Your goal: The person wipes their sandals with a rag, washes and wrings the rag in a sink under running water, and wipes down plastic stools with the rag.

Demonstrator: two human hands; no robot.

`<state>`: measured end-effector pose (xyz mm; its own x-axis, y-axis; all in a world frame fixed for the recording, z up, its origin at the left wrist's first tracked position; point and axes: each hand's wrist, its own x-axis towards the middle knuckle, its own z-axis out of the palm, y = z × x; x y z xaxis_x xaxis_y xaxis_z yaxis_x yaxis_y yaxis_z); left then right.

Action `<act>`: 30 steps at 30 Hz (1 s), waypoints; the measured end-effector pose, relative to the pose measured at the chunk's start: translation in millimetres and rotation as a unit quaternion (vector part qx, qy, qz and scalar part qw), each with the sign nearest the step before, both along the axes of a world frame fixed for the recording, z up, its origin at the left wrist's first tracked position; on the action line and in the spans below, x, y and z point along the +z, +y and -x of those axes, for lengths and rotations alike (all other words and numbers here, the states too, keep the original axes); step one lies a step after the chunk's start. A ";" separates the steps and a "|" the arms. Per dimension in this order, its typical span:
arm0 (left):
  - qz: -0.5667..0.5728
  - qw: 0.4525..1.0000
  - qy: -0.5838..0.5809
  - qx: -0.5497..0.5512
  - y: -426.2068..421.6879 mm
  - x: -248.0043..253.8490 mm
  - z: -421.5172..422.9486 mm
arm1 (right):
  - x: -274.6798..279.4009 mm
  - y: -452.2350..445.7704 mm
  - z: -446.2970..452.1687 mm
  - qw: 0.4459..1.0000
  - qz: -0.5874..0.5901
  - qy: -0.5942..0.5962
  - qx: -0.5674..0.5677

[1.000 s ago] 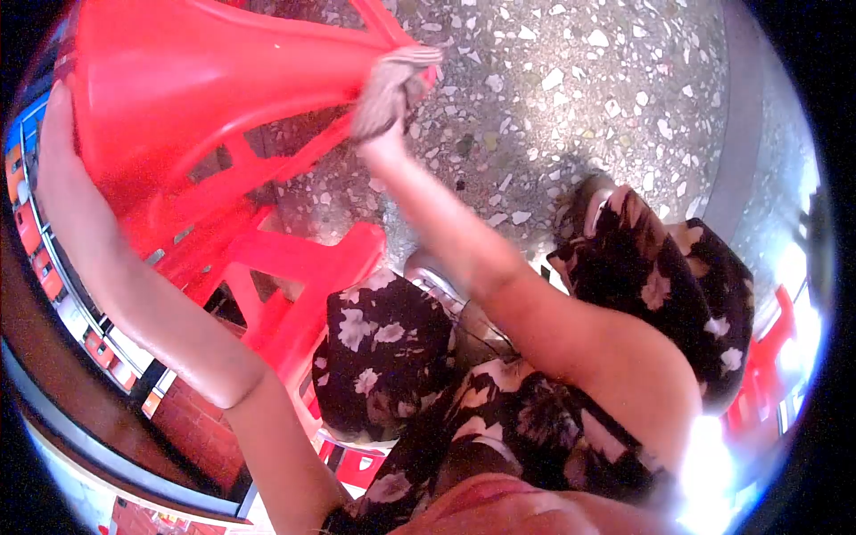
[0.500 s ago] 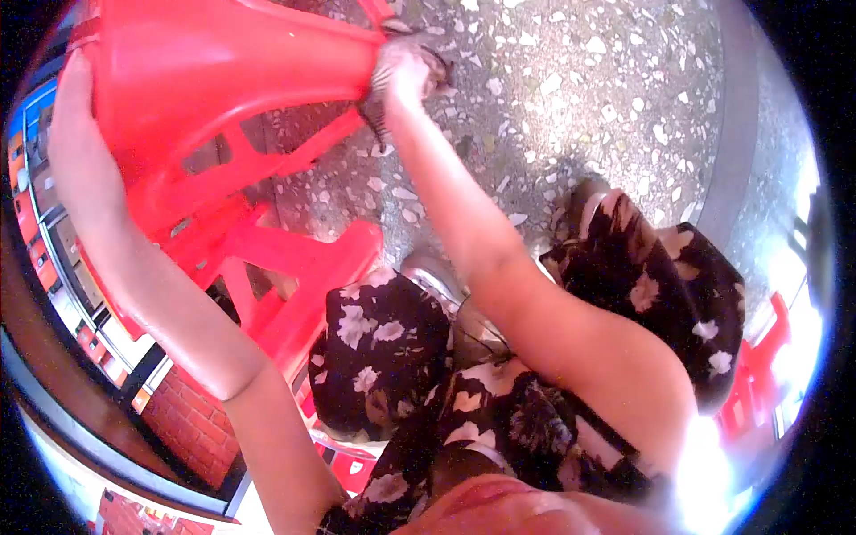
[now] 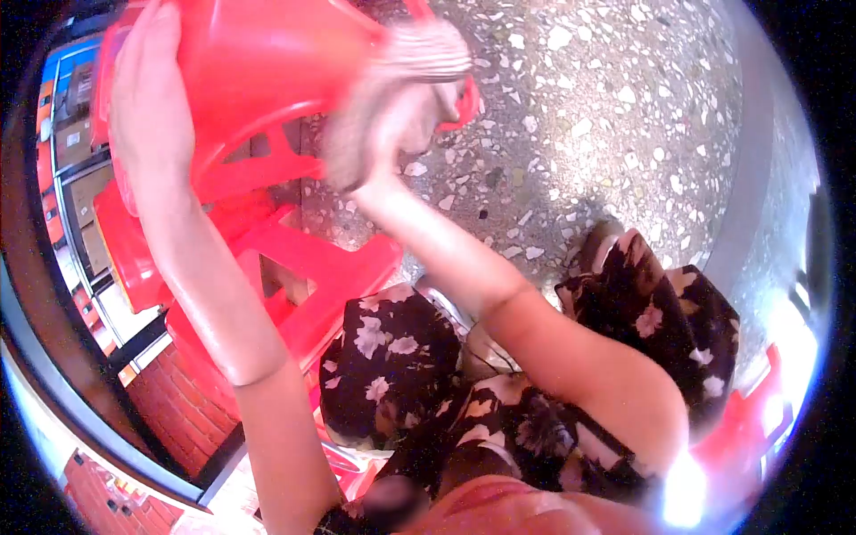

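A glossy red plastic chair (image 3: pixel 259 71) fills the upper left, its curved side narrowing toward the right. Along its left edge lies my left hand (image 3: pixel 152 98), fingers stretched out flat against the plastic. My right hand (image 3: pixel 415 116) is closed on a striped cloth (image 3: pixel 423 49) at the chair's narrow right end. The cloth is bunched and smeared by motion, with part of it hanging to the left of the wrist. Some of my right fingers are hidden by the cloth.
More red plastic furniture (image 3: pixel 321 263) stands beneath and beside the chair, close to my knee (image 3: pixel 388 352). Speckled stone floor (image 3: pixel 553 116) spreads to the right. Shelves with boxes (image 3: pixel 80 143) line the far left, and another red piece (image 3: pixel 740 410) is at right.
My right hand and the cloth have shifted slightly down along the chair's end, the cloth now fanned wider. My left hand appears farther right and more of it shows. The whole view has shifted a little.
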<state>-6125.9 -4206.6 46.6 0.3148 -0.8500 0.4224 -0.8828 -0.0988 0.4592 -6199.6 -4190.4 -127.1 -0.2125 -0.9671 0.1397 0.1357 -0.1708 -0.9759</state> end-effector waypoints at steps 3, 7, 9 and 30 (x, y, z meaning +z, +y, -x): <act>-0.032 0.996 0.064 0.049 16.4 -3.7 -7.6 | 107.9 -18.7 -6.1 0.982 0.159 0.089 -0.041; -0.059 0.997 0.045 -0.006 8.7 -11.6 -54.1 | 59.9 -21.8 0.9 0.940 0.276 0.155 -0.128; -0.076 0.991 -0.110 -0.004 4.3 -6.7 -34.6 | -25.1 -14.0 16.7 0.935 0.277 0.201 -0.092; -0.049 0.982 -0.155 0.098 19.2 8.2 18.1 | 45.3 -122.9 -19.7 0.889 0.250 -0.118 0.365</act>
<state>-6144.0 -4187.4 54.8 0.3454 -0.8277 0.4423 -0.9384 -0.3110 0.1510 -6179.9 -4313.3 -81.9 0.3651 -0.6892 0.6259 0.5796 -0.3578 -0.7321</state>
